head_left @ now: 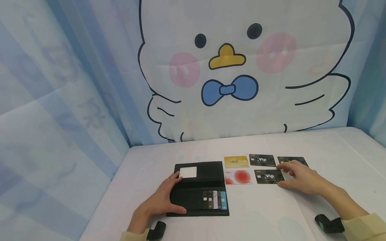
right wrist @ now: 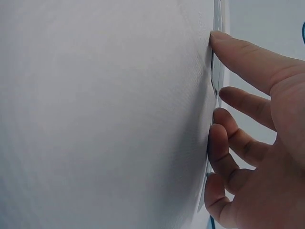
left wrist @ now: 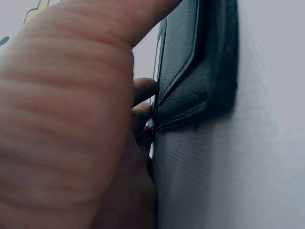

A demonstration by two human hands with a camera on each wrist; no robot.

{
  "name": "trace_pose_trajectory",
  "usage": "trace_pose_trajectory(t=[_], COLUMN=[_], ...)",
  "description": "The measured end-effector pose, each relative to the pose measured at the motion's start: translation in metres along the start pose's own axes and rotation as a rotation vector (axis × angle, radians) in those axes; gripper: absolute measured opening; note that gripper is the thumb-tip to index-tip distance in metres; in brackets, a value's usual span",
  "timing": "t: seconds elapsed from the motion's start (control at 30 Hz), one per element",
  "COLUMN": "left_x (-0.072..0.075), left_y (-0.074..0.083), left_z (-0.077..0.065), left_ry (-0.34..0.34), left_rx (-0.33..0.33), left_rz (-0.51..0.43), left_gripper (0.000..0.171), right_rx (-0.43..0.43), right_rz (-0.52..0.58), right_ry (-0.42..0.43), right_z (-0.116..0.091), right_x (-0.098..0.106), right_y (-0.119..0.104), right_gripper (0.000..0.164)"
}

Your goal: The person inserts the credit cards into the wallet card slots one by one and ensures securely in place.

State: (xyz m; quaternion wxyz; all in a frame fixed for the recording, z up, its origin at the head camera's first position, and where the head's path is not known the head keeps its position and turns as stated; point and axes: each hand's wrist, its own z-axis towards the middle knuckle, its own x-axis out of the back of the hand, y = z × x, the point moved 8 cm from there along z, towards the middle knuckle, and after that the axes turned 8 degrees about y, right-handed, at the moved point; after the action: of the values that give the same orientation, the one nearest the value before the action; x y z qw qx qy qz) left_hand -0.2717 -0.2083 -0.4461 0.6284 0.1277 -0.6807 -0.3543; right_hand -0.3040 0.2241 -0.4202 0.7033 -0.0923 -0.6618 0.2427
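A black card wallet (head_left: 190,197) lies opened out on the table, with a white card (head_left: 188,172) in its upper half and several cards (head_left: 214,200) overlapping in its lower half. My left hand (head_left: 159,197) rests on the wallet's left side, thumb spread toward its lower edge. To the right, a black VIP card (head_left: 268,176) lies on the table. My right hand (head_left: 304,177) pinches its right end between thumb and index finger. Another black card (head_left: 291,159) is partly hidden behind that hand. In the right wrist view, the thumb (right wrist: 238,52) and fingertips are down at the white tabletop.
Beside the wallet lie a gold card (head_left: 236,161), a white card with red circles (head_left: 239,176) and another black VIP card (head_left: 261,160). The white-covered table (head_left: 256,214) meets a curtain (head_left: 241,117) with a cartoon bird at the back.
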Motion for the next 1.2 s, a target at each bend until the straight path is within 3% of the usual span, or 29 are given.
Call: trace_pose_trajectory(t=[0.7,1.2], left_x=[-0.0003,0.0001], left_y=[0.0003,0.0000], left_z=[-0.0008,-0.0007], left_ry=[0.003,0.007], left_rx=[-0.003,-0.021], left_rz=[-0.004,-0.007], left_gripper=[0.111,0.111], right_rx=[-0.010,-0.004], right_rz=[0.030,0.039], right_ry=[-0.050,-0.024], right_z=[0.0088,0.0069], right_x=[-0.0040,-0.0042], right_y=[0.0021,0.0018], right_gripper=[0.063,0.067])
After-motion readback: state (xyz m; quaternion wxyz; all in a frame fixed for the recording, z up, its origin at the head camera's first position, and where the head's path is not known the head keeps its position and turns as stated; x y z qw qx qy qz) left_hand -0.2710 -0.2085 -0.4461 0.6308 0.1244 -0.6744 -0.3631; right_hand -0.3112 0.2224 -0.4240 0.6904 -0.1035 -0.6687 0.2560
